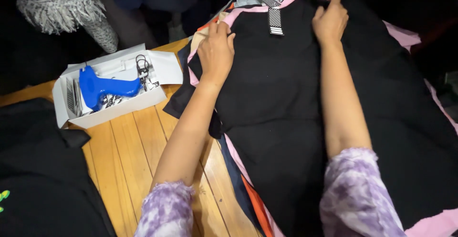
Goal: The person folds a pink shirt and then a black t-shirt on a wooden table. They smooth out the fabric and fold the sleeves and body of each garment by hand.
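Head view: left hand [216, 51] and right hand [329, 23], fingers pressed flat on black garment [286, 103] atop stacked clothes on wooden worktop [124, 156]; smoothing step, collar alignment likely next. White box [112, 108], blue tagging gun [102, 88] nearby.

- One view only, from the person's head, looking steeply down and forward over both forearms.
- It sits close: the sleeves fill the bottom edge at 6 o'clock, the wooden worktop [124, 146] runs toward 9 o'clock.
- The stacked garments [286, 103] fill the centre and 3 o'clock side.
- No second view shares the scene.
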